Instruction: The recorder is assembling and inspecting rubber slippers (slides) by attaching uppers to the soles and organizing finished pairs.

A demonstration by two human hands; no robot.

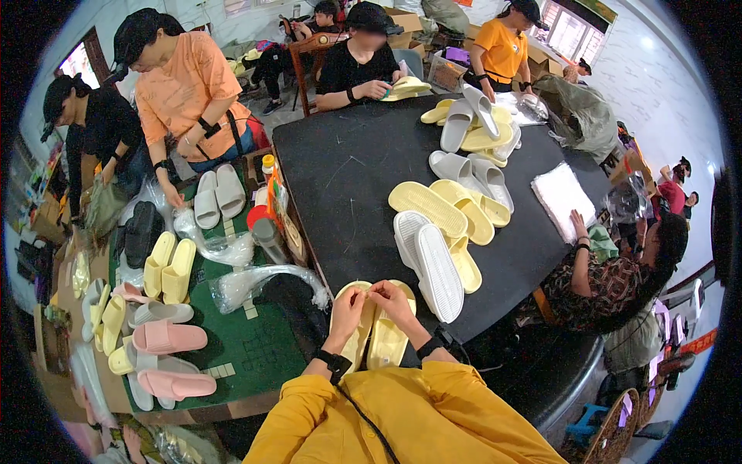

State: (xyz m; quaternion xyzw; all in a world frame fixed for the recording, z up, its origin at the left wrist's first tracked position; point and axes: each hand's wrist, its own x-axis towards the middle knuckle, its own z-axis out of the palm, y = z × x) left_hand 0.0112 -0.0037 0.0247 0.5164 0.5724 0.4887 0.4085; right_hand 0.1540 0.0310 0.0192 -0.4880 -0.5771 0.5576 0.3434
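A pair of pale yellow slippers lies side by side at the near edge of the black table, the left slipper (357, 344) and the right slipper (386, 346) both partly covered by my hands. My left hand (349, 309) is closed in a pinch above the pair. Beside it, my right hand (395, 305) pinches too, its fingertips almost meeting the left ones. Whatever they hold between them is too small to make out. Just to the right, a pair of white slippers (430, 263) rests partly sole up against several yellow slippers (429, 207).
Grey slippers (471, 176) and more yellow ones reach toward the table's far end. A stack of white sheets (564, 195) lies at the right, under another person's hand. On the left, a green mat (255, 352) bears pink slippers (170, 337) and plastic bags (259, 284). Several people work around.
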